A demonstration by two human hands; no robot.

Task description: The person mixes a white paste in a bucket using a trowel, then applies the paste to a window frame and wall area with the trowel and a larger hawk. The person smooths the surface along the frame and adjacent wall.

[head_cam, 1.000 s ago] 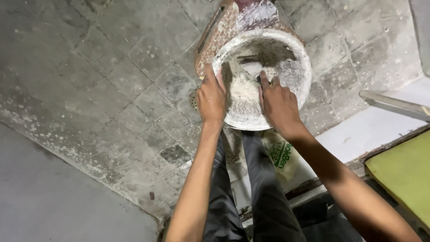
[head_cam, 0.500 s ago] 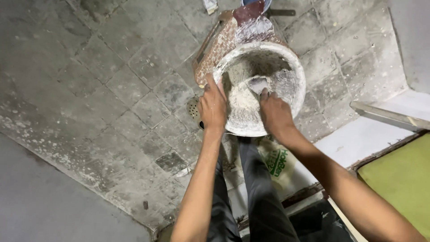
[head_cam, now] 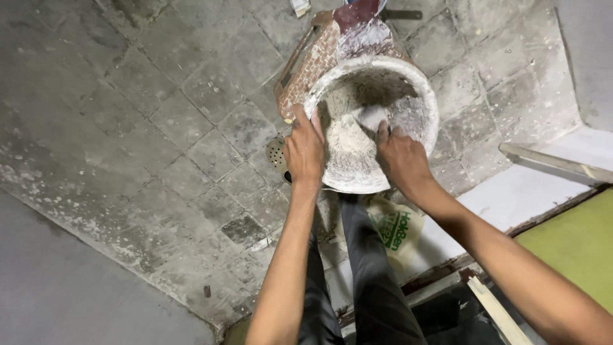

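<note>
A round white bucket (head_cam: 421, 96), caked with pale plaster, sits on the tiled floor and holds a heap of whitish powder or paste (head_cam: 348, 137). My left hand (head_cam: 305, 152) grips the bucket's near-left rim. My right hand (head_cam: 399, 160) reaches into the bucket and holds a flat grey scraper blade (head_cam: 372, 117) against the heap. Behind the bucket stands a brown checkered bag (head_cam: 319, 54) dusted with white.
Grey stained floor tiles (head_cam: 159, 128) stretch to the left. A floor drain (head_cam: 276, 153) lies beside my left hand. A printed paper sack (head_cam: 396, 233) lies under my legs. A white ledge (head_cam: 511, 198), a wooden strip (head_cam: 555, 163) and a green surface (head_cam: 568, 249) are at the right.
The view has shifted so the bucket sits higher in frame. My right hand has moved the scraper a little within the bucket; my left hand stays on the rim.
</note>
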